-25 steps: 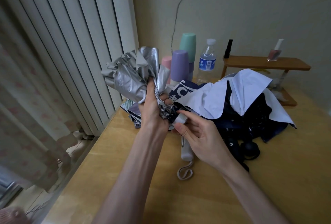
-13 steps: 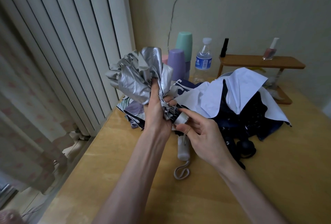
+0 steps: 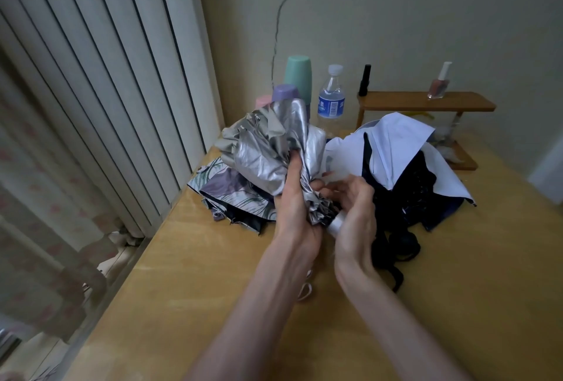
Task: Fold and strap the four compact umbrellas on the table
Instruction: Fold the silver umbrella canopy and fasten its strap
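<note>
A silver umbrella (image 3: 263,149) with crumpled canopy is held up over the wooden table (image 3: 195,274). My left hand (image 3: 297,207) grips its gathered fabric near the base. My right hand (image 3: 355,213) is curled round the umbrella's white handle (image 3: 335,223) and the fabric just above it. A white wrist loop (image 3: 306,290) hangs below, mostly hidden by my arms. Beneath lies a floral umbrella (image 3: 231,192), loosely spread. To the right sits a white-and-navy umbrella (image 3: 393,149) in a heap, with a black handle and strap (image 3: 402,246) beside it.
Green, purple and pink cups (image 3: 298,76) and a water bottle (image 3: 331,97) stand at the back by the wall. A small wooden shelf (image 3: 426,102) carries a black tube and a nail polish bottle. White vertical blinds (image 3: 106,76) run along the table's left edge.
The silver umbrella has dropped lower toward the table, and my right hand has closed further over the handle and the fabric above it. The head camera has shifted slightly.
</note>
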The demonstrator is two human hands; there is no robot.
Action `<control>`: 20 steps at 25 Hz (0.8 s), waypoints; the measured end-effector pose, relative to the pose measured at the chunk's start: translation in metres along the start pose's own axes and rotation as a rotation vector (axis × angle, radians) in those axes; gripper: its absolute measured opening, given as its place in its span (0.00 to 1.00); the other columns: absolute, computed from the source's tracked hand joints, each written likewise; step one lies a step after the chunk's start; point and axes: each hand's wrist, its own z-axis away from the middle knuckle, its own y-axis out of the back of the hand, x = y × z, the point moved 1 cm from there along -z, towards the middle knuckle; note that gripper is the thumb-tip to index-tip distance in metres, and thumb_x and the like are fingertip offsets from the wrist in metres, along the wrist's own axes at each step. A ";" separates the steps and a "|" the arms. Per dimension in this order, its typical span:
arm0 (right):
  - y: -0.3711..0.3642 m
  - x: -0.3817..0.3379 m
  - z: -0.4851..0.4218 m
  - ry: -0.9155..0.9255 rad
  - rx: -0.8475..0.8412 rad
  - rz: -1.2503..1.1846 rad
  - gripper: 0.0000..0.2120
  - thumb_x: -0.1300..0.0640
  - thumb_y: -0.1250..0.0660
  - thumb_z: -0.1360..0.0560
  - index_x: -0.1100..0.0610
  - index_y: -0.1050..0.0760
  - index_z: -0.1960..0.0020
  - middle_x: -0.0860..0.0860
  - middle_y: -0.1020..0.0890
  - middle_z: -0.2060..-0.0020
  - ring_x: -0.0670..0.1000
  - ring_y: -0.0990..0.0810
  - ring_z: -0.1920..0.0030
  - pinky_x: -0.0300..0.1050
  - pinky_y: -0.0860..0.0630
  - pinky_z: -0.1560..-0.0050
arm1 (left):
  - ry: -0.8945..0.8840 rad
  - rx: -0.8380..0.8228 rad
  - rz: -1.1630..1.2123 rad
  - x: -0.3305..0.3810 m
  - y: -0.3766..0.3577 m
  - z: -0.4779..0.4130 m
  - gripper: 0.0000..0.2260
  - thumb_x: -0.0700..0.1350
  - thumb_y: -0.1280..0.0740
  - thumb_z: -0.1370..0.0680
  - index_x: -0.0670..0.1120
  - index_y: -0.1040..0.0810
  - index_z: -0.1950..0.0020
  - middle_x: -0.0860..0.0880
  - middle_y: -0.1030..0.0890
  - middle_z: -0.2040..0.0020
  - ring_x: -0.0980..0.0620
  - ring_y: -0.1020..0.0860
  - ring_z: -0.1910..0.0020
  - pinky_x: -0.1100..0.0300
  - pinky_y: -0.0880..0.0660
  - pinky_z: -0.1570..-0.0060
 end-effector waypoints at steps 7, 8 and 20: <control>0.020 -0.013 0.000 -0.022 -0.355 0.367 0.17 0.52 0.46 0.11 0.51 0.18 0.37 0.45 0.13 0.44 0.43 0.16 0.41 0.38 0.21 0.43 | -0.042 -0.147 -0.197 0.031 0.008 0.015 0.14 0.54 0.29 0.18 0.43 0.17 0.43 0.45 0.17 0.58 0.48 0.18 0.59 0.52 0.19 0.49; 0.023 -0.020 0.002 -0.029 -0.392 0.378 0.16 0.51 0.45 0.11 0.49 0.18 0.36 0.44 0.13 0.44 0.43 0.16 0.41 0.39 0.21 0.43 | -0.038 -0.173 -0.243 0.034 0.009 0.021 0.17 0.54 0.30 0.17 0.41 0.17 0.39 0.43 0.16 0.53 0.46 0.17 0.53 0.49 0.19 0.43; 0.062 -0.042 0.022 -0.021 -0.282 0.483 0.06 0.49 0.28 0.19 0.48 0.17 0.44 0.43 0.11 0.51 0.42 0.13 0.47 0.38 0.17 0.47 | 0.163 -0.117 -0.731 0.010 0.011 0.076 0.21 0.53 0.27 0.22 0.41 0.17 0.35 0.41 0.13 0.41 0.44 0.14 0.44 0.47 0.19 0.37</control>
